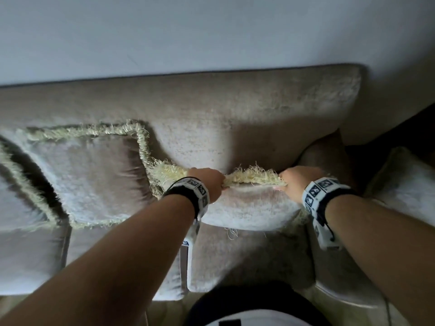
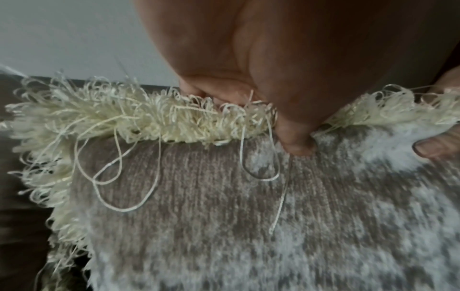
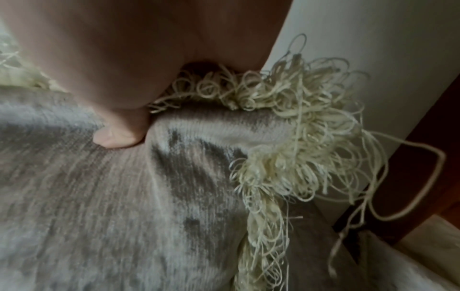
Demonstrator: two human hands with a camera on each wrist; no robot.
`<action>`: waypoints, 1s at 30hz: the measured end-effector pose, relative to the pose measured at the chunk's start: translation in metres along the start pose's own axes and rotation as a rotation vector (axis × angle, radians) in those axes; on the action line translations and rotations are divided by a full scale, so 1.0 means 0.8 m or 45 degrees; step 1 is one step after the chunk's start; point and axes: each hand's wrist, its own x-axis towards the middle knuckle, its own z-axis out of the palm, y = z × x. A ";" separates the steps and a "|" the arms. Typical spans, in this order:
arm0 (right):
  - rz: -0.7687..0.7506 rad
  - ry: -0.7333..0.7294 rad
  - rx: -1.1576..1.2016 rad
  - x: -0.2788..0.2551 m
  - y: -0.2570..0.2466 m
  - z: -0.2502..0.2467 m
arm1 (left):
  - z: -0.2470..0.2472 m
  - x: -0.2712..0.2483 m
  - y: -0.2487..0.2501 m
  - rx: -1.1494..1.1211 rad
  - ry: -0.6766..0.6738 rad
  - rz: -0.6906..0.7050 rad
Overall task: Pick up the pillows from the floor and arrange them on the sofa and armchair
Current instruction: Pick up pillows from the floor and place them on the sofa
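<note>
Both hands gripped one pillow (image 1: 249,208) by its top edge, low in the centre of the frame on the sofa (image 1: 211,109). The left hand (image 1: 207,184) had its fingers (image 2: 297,137) pinching the cream fringe (image 1: 254,178); the right hand (image 1: 296,182) pinched the same edge near the corner. That fringe looked loose, with long threads trailing, so I judged a hard tug could pull loops out or snag a finger. Let go too soon, and the soft pillow might slump forward off the seat. Two more fringed pillows (image 1: 94,180) leaned at the left. The sofa was beige and plush against a pale wall (image 1: 211,31); the room was dim.
</note>
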 end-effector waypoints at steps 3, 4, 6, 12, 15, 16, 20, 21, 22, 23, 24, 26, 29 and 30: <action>0.027 -0.042 0.058 0.035 0.007 0.015 | 0.013 0.032 0.004 -0.048 -0.014 0.010; 0.027 -0.042 0.061 0.042 0.009 0.019 | 0.017 0.038 0.005 -0.065 0.009 0.011; 0.022 -0.041 0.054 0.064 0.016 0.025 | 0.020 0.058 0.008 -0.074 0.045 0.005; -0.006 0.357 0.106 0.127 0.053 -0.004 | -0.005 0.129 -0.007 -0.191 0.156 -0.073; 0.090 0.600 0.304 0.148 0.062 -0.007 | -0.005 0.145 -0.017 -0.418 0.415 -0.324; 0.096 0.587 0.369 0.154 0.063 -0.003 | -0.001 0.148 -0.019 -0.462 0.451 -0.389; -0.028 -0.069 0.532 0.160 0.051 0.028 | 0.037 0.160 -0.019 -0.699 0.038 -0.397; -0.062 -0.225 0.541 0.159 0.044 0.043 | 0.049 0.160 -0.014 -0.672 -0.136 -0.344; -0.087 -0.334 0.540 0.159 0.037 0.060 | 0.062 0.161 -0.008 -0.613 -0.285 -0.287; -0.108 -0.410 0.532 0.157 0.029 0.075 | 0.073 0.161 -0.002 -0.553 -0.383 -0.238; -0.128 -0.482 0.523 0.158 0.022 0.091 | 0.088 0.164 0.004 -0.517 -0.447 -0.202; -0.169 -0.593 0.512 0.161 0.010 0.122 | 0.116 0.170 0.012 -0.503 -0.506 -0.161; -0.270 -0.720 0.438 0.168 -0.001 0.154 | 0.145 0.183 0.019 -0.495 -0.537 -0.110; -0.299 -0.739 0.411 0.172 -0.003 0.157 | 0.149 0.188 0.018 -0.506 -0.545 -0.098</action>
